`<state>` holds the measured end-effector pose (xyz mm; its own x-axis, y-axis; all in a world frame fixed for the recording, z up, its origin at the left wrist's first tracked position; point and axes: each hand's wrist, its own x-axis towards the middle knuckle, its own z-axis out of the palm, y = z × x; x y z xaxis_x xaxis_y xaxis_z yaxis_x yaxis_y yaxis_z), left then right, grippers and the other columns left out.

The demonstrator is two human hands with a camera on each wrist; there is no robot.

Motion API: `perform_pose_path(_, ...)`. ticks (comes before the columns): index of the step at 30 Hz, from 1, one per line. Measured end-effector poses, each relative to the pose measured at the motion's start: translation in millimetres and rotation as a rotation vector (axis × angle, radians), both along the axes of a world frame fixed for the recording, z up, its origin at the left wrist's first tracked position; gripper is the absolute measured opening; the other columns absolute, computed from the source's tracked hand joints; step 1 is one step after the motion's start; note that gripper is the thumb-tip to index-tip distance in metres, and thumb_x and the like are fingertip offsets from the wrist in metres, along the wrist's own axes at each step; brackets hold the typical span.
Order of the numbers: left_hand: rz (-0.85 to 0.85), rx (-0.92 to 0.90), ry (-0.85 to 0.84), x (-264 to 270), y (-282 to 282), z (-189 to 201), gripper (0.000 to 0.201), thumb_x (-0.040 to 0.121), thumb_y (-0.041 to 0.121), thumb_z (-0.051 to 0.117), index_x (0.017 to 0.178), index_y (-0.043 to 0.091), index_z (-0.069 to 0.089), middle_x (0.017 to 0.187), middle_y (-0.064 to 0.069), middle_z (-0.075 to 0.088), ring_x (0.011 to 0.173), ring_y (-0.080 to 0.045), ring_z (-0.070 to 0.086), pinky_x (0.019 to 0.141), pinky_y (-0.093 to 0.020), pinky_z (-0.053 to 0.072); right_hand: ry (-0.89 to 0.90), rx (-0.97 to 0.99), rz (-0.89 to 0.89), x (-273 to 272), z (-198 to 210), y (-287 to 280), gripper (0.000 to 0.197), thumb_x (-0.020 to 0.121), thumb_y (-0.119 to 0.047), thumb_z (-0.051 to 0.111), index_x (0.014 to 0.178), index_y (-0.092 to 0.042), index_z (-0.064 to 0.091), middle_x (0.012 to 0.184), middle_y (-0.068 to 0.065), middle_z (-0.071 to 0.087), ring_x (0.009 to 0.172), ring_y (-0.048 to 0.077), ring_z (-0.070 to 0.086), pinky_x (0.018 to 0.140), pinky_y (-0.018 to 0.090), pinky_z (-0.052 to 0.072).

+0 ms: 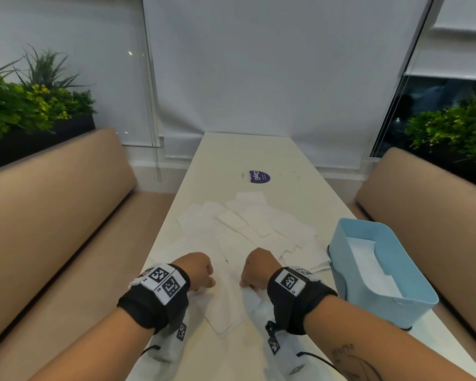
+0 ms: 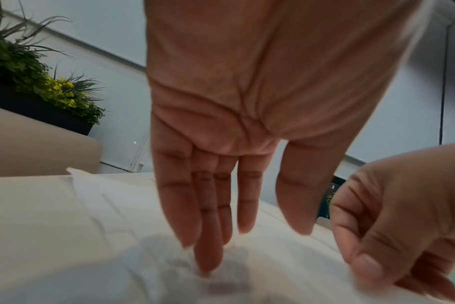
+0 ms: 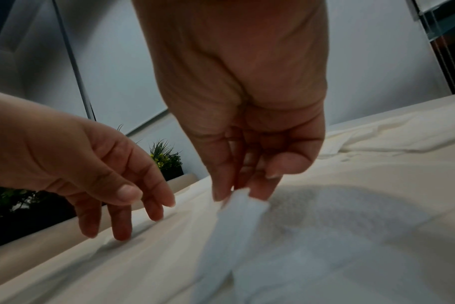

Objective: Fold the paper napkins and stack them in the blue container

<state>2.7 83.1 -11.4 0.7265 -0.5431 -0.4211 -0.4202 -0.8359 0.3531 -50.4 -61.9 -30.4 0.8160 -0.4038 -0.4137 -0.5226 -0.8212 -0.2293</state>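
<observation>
One white paper napkin (image 1: 226, 312) lies on the table's near end between my hands. My left hand (image 1: 204, 281) keeps its fingers straight, and its fingertips (image 2: 208, 265) press down on the napkin's (image 2: 117, 236) left part. My right hand (image 1: 248, 283) pinches the napkin's right corner (image 3: 237, 205) between thumb and fingers (image 3: 221, 185) and holds it lifted off the table. Further back, a loose pile of unfolded napkins (image 1: 245, 226) is spread across the table. The blue container (image 1: 363, 298) stands to the right of my right hand, with folded white napkins (image 1: 368, 268) inside.
The narrow white table (image 1: 259, 155) runs away from me, with a purple round sticker (image 1: 259, 177) beyond the pile. Tan benches flank it on the left (image 1: 52, 215) and right (image 1: 423, 202). Planters with green plants (image 1: 25, 105) stand behind the benches.
</observation>
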Motion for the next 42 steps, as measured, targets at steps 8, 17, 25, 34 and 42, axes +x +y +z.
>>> perform_pose_path(8,-0.020,0.054,-0.140,2,-7,-5,0.036,0.090,0.025,0.059,0.123,0.013,0.051,0.126,-0.005,0.053,0.105,-0.018,0.055,0.088,-0.024,0.042,-0.061,0.164,-0.017,-7,1,2,0.029,0.079,-0.021,0.073,0.066,-0.011,0.049,0.064,0.002,0.050,0.055,0.014,0.048,0.050,0.021,0.041)
perform_pose_path(17,-0.080,0.159,-0.376,17,-16,-17,0.036,0.090,0.020,0.052,0.124,0.018,0.041,0.125,-0.004,0.048,0.114,-0.022,0.048,0.090,-0.031,0.042,0.019,0.147,0.026,-13,1,2,0.035,0.083,-0.017,0.068,0.059,-0.010,0.043,0.063,0.003,0.044,0.053,0.014,0.041,0.050,0.022,0.038)
perform_pose_path(25,-0.239,0.275,-0.502,15,-27,-15,0.036,0.095,0.014,0.043,0.130,0.010,0.036,0.124,-0.008,0.056,0.112,-0.026,0.056,0.088,-0.032,0.044,0.066,0.140,0.034,-9,2,0,0.036,0.083,-0.018,0.068,0.059,-0.011,0.043,0.063,0.002,0.046,0.053,0.013,0.042,0.055,0.023,0.041)
perform_pose_path(34,-0.325,0.395,-0.574,19,-36,-17,0.031,0.095,0.005,0.039,0.122,0.007,0.054,0.126,-0.009,0.057,0.116,-0.025,0.056,0.093,-0.030,0.043,0.085,0.118,0.065,-8,4,-2,0.036,0.083,-0.020,0.069,0.059,-0.009,0.044,0.062,0.004,0.046,0.053,0.015,0.043,0.056,0.024,0.043)
perform_pose_path(42,-0.203,0.318,-0.484,25,-32,3,0.031,0.095,0.010,0.039,0.121,0.006,0.054,0.127,-0.010,0.056,0.115,-0.025,0.056,0.093,-0.029,0.044,-0.044,0.082,0.091,-15,11,-7,0.023,0.084,-0.023,0.068,0.090,-0.001,0.062,0.086,0.009,0.060,0.075,0.025,0.058,0.059,0.026,0.043)
